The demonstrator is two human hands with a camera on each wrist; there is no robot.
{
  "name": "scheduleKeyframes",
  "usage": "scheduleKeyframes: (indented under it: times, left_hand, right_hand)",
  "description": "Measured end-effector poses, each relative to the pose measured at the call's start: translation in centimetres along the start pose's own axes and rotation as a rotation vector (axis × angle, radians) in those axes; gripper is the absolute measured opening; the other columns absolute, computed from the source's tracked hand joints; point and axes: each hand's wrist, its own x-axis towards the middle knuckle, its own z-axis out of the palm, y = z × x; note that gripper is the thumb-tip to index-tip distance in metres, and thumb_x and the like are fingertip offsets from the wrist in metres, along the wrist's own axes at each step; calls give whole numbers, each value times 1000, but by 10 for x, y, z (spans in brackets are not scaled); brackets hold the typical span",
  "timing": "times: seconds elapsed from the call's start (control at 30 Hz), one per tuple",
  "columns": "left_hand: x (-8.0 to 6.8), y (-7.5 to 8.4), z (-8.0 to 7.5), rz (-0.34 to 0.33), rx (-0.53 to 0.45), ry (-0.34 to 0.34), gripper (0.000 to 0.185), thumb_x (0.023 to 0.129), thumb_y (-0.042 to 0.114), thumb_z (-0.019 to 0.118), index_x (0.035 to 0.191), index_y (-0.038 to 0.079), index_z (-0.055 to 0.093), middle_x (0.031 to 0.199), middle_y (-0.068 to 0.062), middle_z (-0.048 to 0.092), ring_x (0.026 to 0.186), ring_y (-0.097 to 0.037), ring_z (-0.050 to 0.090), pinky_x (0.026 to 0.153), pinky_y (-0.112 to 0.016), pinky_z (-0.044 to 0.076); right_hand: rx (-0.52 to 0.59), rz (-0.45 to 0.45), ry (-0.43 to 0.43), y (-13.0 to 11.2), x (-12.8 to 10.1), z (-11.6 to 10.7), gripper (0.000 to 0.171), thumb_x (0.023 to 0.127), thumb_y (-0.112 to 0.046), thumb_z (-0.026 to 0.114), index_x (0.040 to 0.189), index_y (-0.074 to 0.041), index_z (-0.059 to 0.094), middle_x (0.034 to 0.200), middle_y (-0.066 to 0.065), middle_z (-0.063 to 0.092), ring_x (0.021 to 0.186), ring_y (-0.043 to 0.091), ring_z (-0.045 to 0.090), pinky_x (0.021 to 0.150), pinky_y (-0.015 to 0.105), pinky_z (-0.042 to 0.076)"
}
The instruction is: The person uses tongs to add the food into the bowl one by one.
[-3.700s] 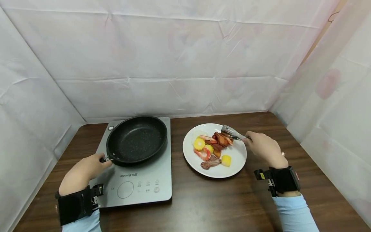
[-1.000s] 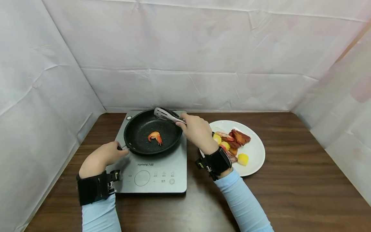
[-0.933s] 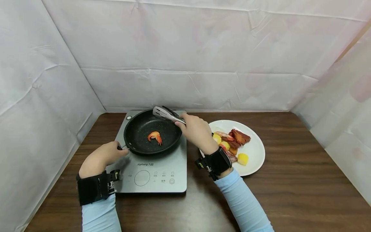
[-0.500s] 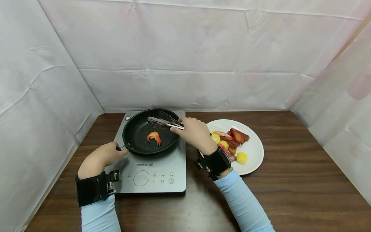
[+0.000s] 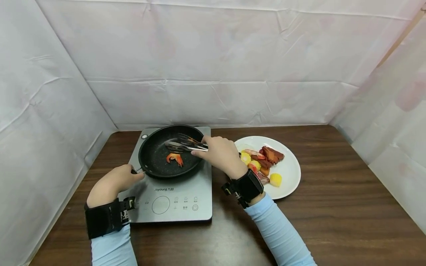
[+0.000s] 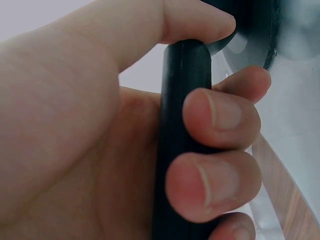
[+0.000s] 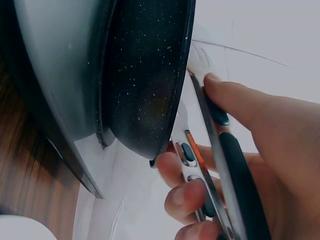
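A black frying pan (image 5: pixel 154 157) sits on the silver induction cooktop (image 5: pixel 173 214). My left hand (image 5: pixel 114 183) grips its handle, and the left wrist view shows curled fingers around the black handle (image 6: pixel 182 105). An orange-red shrimp (image 5: pixel 175 159) lies in the pan. In my right hand (image 5: pixel 221 155) I hold metal tongs (image 5: pixel 178 145), which reach over the pan's right rim with their two arms apart. Their near tip is just behind the shrimp; contact cannot be told. The right wrist view shows my thumb and fingers on the dark grips of the tongs (image 7: pixel 220 155).
To the right of the cooktop, a white plate (image 5: pixel 290 177) bears browned meat (image 5: pixel 273 154), another shrimp (image 5: pixel 254 153) and yellow corn pieces (image 5: pixel 275 180). My right forearm crosses in front of its left edge. White sheeting (image 5: pixel 206 66) encloses the wooden table (image 5: pixel 339 184).
Earlier the pan was bare and my right hand held the tongs at the plate. Now a shrimp is in the pan, and the tongs have come down from the far rim toward it.
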Motion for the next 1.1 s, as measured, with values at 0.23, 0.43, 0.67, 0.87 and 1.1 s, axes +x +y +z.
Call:
scheduleKeyframes:
  times: [0.23,0.43,0.67,0.87,1.1]
  left_hand:
    - [0,2,1,5,5,7,57,100,34,48,122,-19,50,99,-23,57,87,-31,54,79,-47,49]
    - [0,1,1,0,5,7,57,101,34,48,122,-19,49,100,-25,57,88,-32,55,79,-47,49]
    - [1,-1,1,5,15,5,59,101,34,48,124,-20,49,103,-27,58,89,-33,55,80,-48,50]
    - [1,-2,0,9,23,5,59,100,33,47,124,-21,49,106,-30,60,90,-35,57,82,-50,51]
    - [2,-3,-1,18,20,-5,62,101,34,47,127,-23,46,110,-33,59,92,-37,58,84,-52,51]
  right_hand:
    - [-25,-43,16,6,-4,-1,55,86,-59,74,127,-23,68,102,2,75,81,23,68,59,34,46]
    - [26,-81,-17,6,-4,-5,53,88,-58,72,128,-24,68,117,0,74,92,23,70,67,37,51]
    - [49,-85,-71,11,-7,-16,52,92,-53,70,131,-19,65,122,1,72,104,23,69,82,43,55]
    - [43,-81,-72,19,-16,-26,57,94,-53,67,137,-15,61,129,3,70,112,23,69,86,44,55]
    - [26,-53,-69,43,-37,-41,54,98,-53,62,138,-17,60,132,1,68,111,20,69,79,41,55]
